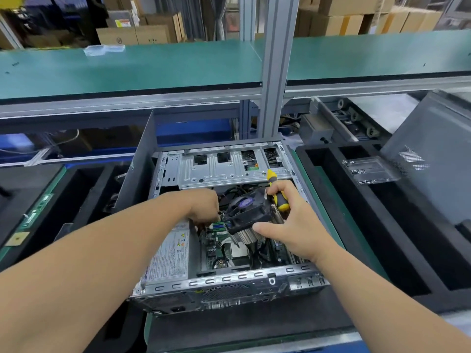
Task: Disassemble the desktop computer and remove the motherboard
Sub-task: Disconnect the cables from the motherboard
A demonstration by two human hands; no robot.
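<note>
Green-matted shelving (153, 70) on aluminium framing runs behind the desk (331, 220), with stacked cardboard boxes (137, 34) farther back. At the middle of the desk lies the open computer case (229, 284), its side removed and its rear panel toward the viewer. Inside the case, the motherboard (216, 243) lies flat on the bottom; the power supply (170, 253), with a white label, sits just left of the motherboard, and the drive cage (229, 169) spans the far end of the case. Of the two hands, the left hand (204, 205) reaches down into the case above the motherboard, fingers curled downward at a cable or connector; what it grips cannot be told. The right hand (288, 220) grips the CPU cooler (249, 212), a black fan on a finned heatsink, raised and tilted above the motherboard, thumb against the fins; the same hand holds a yellow-and-black screwdriver (276, 192). Black foam trays (356, 200) lie left and right of the case. A grey side panel (433, 149) leans right of the case
</note>
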